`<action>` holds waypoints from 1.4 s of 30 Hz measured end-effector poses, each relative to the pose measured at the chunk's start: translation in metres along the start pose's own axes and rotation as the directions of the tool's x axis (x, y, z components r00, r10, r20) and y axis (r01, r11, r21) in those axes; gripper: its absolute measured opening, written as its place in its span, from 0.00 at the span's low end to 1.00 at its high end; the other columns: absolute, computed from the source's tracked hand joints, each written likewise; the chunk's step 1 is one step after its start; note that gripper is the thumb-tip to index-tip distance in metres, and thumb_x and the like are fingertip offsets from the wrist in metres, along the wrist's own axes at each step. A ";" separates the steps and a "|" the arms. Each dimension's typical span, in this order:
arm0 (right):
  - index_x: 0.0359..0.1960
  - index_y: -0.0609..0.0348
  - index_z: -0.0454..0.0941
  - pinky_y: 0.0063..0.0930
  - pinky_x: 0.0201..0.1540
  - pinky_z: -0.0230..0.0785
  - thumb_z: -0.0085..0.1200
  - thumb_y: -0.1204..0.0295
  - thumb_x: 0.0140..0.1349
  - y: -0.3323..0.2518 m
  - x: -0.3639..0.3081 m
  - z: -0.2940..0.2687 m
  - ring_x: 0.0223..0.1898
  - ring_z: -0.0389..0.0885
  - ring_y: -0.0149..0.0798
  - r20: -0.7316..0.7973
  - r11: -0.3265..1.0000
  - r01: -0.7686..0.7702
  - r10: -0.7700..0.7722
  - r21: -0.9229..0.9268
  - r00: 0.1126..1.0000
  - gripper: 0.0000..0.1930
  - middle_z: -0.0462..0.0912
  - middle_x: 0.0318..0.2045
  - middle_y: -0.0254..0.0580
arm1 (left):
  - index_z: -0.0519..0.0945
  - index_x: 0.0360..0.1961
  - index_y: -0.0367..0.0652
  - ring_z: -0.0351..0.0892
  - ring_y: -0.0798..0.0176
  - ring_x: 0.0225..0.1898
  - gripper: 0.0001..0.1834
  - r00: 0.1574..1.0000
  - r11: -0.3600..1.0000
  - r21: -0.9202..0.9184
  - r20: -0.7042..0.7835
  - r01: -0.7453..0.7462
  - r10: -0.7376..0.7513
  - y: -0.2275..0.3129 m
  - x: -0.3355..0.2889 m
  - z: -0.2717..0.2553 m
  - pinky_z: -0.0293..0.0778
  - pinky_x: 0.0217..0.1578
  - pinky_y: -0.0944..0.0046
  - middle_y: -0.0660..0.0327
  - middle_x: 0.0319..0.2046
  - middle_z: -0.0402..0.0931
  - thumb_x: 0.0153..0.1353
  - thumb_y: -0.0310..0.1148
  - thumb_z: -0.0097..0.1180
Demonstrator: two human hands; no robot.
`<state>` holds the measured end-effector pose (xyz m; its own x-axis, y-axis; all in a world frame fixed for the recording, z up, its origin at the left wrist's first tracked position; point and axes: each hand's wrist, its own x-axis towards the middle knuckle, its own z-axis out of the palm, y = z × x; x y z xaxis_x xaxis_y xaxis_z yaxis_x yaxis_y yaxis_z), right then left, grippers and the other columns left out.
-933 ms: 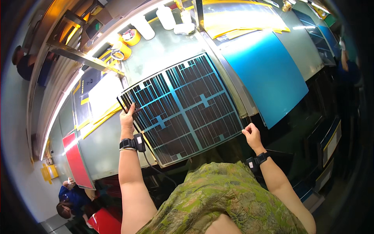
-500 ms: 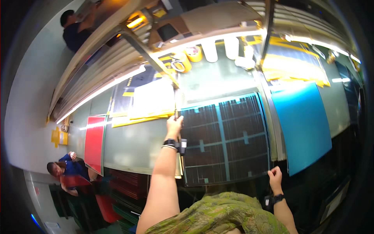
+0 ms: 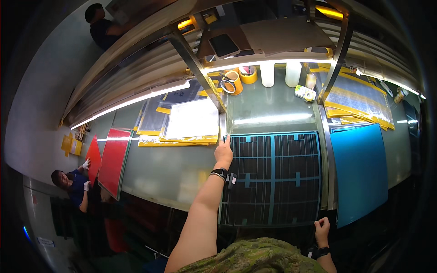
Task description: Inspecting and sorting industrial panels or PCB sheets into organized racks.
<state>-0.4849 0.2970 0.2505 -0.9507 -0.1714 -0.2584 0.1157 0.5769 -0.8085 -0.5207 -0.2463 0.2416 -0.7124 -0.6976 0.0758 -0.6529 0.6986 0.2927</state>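
Note:
A dark rectangular panel (image 3: pixel 296 159) with a teal line pattern lies in front of me at the bench's near edge. My left hand (image 3: pixel 223 154) is closed at its far left corner, fingers pointing away from me and pressed to the edge. At the near right corner my right hand (image 3: pixel 322 229) is closed in a pinch on the panel's rim; its fingertips are partly hidden. Each wrist wears a dark band. Right of the panel, past a metal strip, sits a bright blue sheet (image 3: pixel 359 173), overhanging the bench edge.
Metal posts (image 3: pixel 339 59) and a lit tube rise behind the panel. Tape rolls (image 3: pixel 234 83), white cylinders (image 3: pixel 267 74) and a small carton (image 3: pixel 305 93) stand farther back. Yellow-edged frames (image 3: pixel 191 120) lie left. A co-worker (image 3: pixel 75 186) with white gloves holds a red sheet (image 3: pixel 93 159) at far left.
My view has shifted, so the bench sits lower and farther right. Both hands stay at the same panel corners. The co-worker's red sheet has come up beside the bench.

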 end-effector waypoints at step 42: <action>0.58 0.59 0.64 0.53 0.65 0.39 0.48 0.57 0.59 -0.147 0.274 0.063 0.65 0.48 0.51 0.169 0.425 0.445 -0.545 -0.789 0.821 0.28 0.60 0.62 0.38 | 0.59 0.63 0.48 0.41 0.53 0.68 0.27 0.966 0.913 0.325 0.009 -0.249 0.260 0.013 -0.021 -0.003 0.40 0.62 0.37 0.65 0.66 0.51 0.63 0.41 0.42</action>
<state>-0.7447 0.1147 0.2656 -0.7950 -0.5904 0.1395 -0.6004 0.7986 -0.0416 -0.5136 -0.2229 0.2465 -0.8599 -0.4905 0.1412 -0.5021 0.8626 -0.0611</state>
